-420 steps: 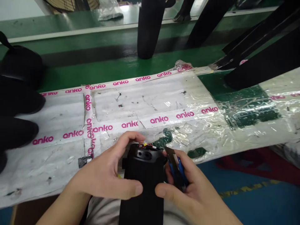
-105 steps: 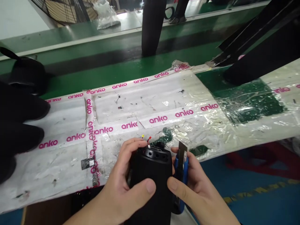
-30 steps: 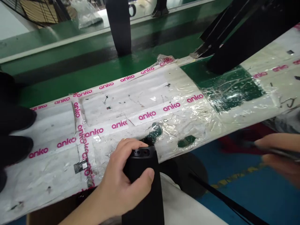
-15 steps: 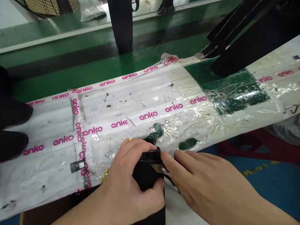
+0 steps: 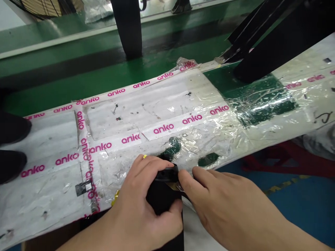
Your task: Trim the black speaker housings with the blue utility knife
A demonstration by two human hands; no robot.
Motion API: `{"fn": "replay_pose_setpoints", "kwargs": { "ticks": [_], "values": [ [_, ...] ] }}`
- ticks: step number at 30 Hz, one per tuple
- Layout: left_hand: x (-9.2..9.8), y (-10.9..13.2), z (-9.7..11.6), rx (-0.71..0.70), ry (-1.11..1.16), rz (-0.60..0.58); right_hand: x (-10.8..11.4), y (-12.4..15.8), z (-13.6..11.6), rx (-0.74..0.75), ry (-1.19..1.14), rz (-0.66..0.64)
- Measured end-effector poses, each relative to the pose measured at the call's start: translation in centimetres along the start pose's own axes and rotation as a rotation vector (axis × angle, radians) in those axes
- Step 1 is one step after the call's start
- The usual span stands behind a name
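Note:
My left hand point(image 5: 141, 209) is wrapped around a black cylindrical housing point(image 5: 163, 197) that stands upright against the near edge of the bench, the fingers curled over its top rim. My right hand point(image 5: 227, 205) lies against the housing's right side. Its thumb and forefinger pinch a small tan piece point(image 5: 173, 187) just under the rim; what it is cannot be told. A yellow wire end point(image 5: 144, 156) pokes out above my left fingers. White foam sheet with pink "anko" tape and clear film point(image 5: 157, 104) covers the bench.
Black rounded parts point(image 5: 12, 127) lie on the bench's left end. A black post point(image 5: 127, 28) stands on the green conveyor point(image 5: 65, 76) behind. Long black parts point(image 5: 274, 35) lean at the upper right. Blue floor point(image 5: 300, 205) and a red object point(image 5: 288, 160) lie below the bench.
My right hand, earlier holding a blue utility knife, swung out to the right and came back without it. It now presses a small tan piece against the housing. The left hand keeps its grip.

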State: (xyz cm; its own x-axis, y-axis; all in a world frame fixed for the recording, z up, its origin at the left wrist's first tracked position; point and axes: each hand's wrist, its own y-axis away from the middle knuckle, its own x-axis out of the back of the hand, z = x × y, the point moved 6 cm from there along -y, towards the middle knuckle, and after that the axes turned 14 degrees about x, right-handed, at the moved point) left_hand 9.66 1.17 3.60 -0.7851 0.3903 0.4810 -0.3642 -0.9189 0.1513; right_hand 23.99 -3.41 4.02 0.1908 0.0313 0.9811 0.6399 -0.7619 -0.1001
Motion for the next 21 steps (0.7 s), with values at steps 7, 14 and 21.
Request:
{"fn": "replay_pose_setpoints", "kwargs": {
  "ticks": [7,14,21],
  "values": [
    [0.2,-0.1,-0.1,0.013,-0.02,-0.012,-0.1,-0.6,0.8,-0.034,-0.115,-0.027],
    [0.0,-0.3,0.1,0.021,-0.032,-0.039,0.0,-0.9,0.8,-0.019,-0.066,-0.055],
    [-0.1,-0.2,0.1,0.014,-0.063,-0.057,0.1,-1.5,1.0,-0.009,-0.015,-0.273]
  ]
}}
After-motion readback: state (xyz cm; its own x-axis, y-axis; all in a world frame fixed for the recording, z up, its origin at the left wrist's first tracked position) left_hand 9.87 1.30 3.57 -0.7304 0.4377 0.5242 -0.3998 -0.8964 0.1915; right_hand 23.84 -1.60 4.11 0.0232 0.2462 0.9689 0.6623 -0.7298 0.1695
